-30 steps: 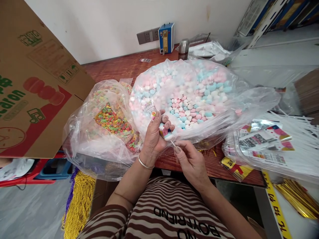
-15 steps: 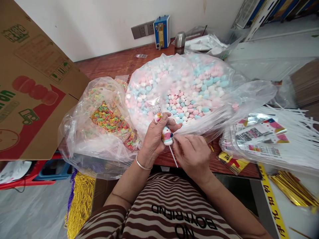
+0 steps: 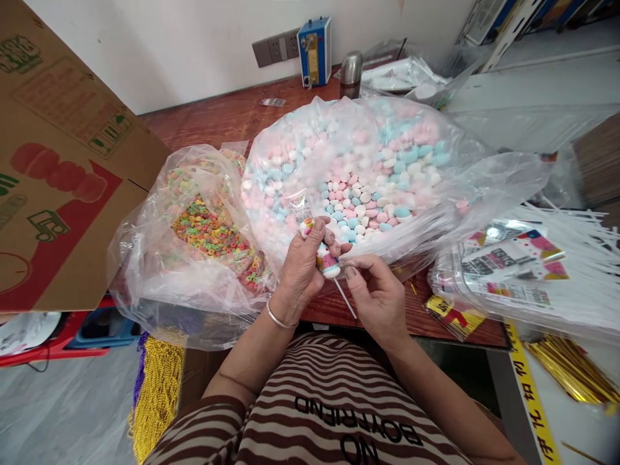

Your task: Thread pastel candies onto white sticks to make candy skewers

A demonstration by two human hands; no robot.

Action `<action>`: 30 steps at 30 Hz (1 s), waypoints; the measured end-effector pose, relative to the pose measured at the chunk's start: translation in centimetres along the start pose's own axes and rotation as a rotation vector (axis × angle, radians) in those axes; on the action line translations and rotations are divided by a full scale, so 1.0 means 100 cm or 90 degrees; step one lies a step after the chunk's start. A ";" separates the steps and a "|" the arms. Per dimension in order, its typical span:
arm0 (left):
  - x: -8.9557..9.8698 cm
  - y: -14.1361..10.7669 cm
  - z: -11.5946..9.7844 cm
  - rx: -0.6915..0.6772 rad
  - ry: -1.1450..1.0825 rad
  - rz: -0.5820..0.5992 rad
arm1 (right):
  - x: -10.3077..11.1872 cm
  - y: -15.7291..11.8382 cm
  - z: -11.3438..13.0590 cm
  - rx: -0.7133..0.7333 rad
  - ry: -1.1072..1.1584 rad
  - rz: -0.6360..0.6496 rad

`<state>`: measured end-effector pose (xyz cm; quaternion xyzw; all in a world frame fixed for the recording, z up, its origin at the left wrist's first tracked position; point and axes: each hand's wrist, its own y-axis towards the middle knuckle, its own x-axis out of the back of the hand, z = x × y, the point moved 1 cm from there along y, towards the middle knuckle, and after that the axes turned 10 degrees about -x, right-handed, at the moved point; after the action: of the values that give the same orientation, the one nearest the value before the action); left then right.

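Note:
In the middle, my left hand [image 3: 306, 261] is closed around a small printed clear candy bag [image 3: 331, 266] containing bright candies. Its flat printed upper end [image 3: 300, 205] sticks up past my thumb, and a white stick [image 3: 345, 298] slants down from its lower end. My fingers cover much of the bag. Beside the lower end, my right hand [image 3: 375, 294] has thumb and forefinger drawn together close to the stick. Whatever lies between those fingertips is too small to make out. Just beyond, a large clear bag [image 3: 285, 135] holds pink, blue and white candies [image 3: 356, 206].
On the left sits a clear bag [image 3: 145, 278] of colourful ring-shaped pieces [image 3: 206, 223], by a cardboard box [image 3: 62, 77]. At right are a plastic tray [image 3: 465, 307] with white sticks and printed bags, and a gold packet [image 3: 453, 316]. A flask [image 3: 351, 72] stands behind.
The candy bag and stick have shifted slightly right and tilted. My right hand's fingers have uncurled a little, showing the thumb and forefinger beside the stick.

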<state>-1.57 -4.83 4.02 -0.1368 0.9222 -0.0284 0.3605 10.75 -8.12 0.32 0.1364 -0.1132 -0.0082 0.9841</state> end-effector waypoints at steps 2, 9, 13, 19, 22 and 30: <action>0.000 0.001 0.000 0.002 0.006 0.004 | 0.004 0.000 0.001 0.135 -0.148 -0.041; -0.002 0.000 0.000 0.022 0.018 0.020 | 0.013 0.008 -0.002 0.356 -0.403 -0.024; -0.003 -0.001 0.003 0.050 0.030 0.014 | 0.010 0.011 0.001 0.303 -0.314 -0.019; -0.006 0.002 0.004 0.011 -0.007 -0.032 | 0.006 0.004 0.007 -0.028 -0.001 0.037; -0.005 0.006 0.002 -0.035 -0.034 -0.072 | 0.006 -0.012 0.006 -0.105 -0.008 0.099; -0.006 0.003 0.005 -0.102 -0.054 -0.110 | -0.009 -0.029 -0.010 0.257 -0.419 -0.080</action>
<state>-0.82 -4.37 4.01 -0.2454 0.8901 0.0200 0.3836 10.11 -10.57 -1.56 0.3242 -0.4139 -0.0895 0.8459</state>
